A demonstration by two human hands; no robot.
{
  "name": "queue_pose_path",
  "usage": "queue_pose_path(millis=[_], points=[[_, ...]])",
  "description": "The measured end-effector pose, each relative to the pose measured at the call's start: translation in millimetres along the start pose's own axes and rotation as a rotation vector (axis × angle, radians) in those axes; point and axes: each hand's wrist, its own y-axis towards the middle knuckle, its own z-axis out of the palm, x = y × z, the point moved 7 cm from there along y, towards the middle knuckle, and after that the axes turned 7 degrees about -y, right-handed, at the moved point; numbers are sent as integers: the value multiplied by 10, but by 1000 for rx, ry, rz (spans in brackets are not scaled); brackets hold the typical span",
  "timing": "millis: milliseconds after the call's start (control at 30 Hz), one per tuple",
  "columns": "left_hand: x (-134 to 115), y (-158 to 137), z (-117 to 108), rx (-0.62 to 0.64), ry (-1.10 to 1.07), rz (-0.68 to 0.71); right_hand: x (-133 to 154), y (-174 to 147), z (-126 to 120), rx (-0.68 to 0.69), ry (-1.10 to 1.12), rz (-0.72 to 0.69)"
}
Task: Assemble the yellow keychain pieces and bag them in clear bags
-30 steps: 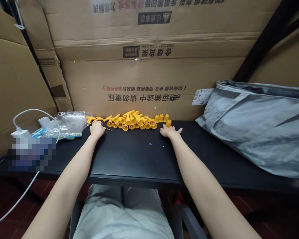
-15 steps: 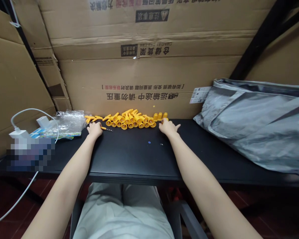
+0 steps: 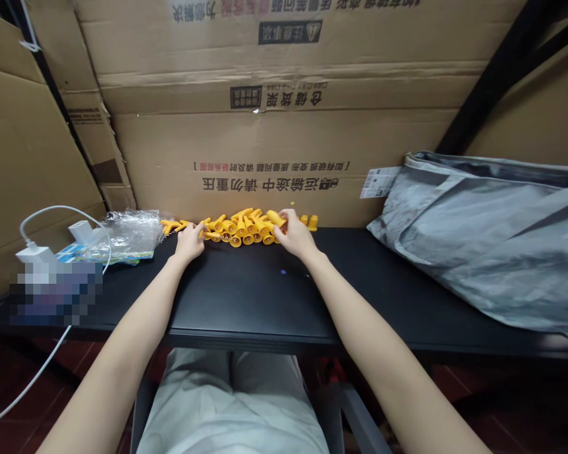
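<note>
My left hand (image 3: 190, 242) is closed on a corkscrew (image 3: 212, 235) with a yellow stem, held low over the black table; its metal spiral is hard to make out now. My right hand (image 3: 297, 233) grips a yellow cone-shaped cap (image 3: 276, 219), tilted, in front of the pile's right end. Between and behind the hands lies a pile of yellow corkscrew pieces (image 3: 239, 228), several with flared round openings facing me. At the left end, loose yellow T-shaped handles (image 3: 170, 226) lie beside my left hand. A few yellow caps (image 3: 313, 222) stand upright behind my right hand.
Clear plastic wrap (image 3: 132, 233) and a white charger with a cable (image 3: 38, 257) lie at the left. A grey bag (image 3: 483, 246) takes up the right side. Cardboard (image 3: 274, 139) walls the back. A small blue spot (image 3: 283, 272) shows on the black table (image 3: 246, 296).
My right hand has moved left from the standing caps, bringing a cap with it. My left hand has shifted slightly right with the corkscrew. The two hands are closer together.
</note>
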Motion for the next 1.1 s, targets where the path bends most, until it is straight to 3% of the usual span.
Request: queue_pose_path(millis=[167, 267, 767, 1100], points=[[-92, -16, 74, 46, -38, 70, 321, -104, 298, 185, 34, -257], [-123, -21, 110, 68, -30, 95, 388, -157, 433, 238, 46, -329], [-178, -39, 105, 91, -31, 93, 433, -210, 494, 279, 21, -360], [-466, -114, 144, 82, -155, 318, 586, -262, 415, 296, -81, -357]])
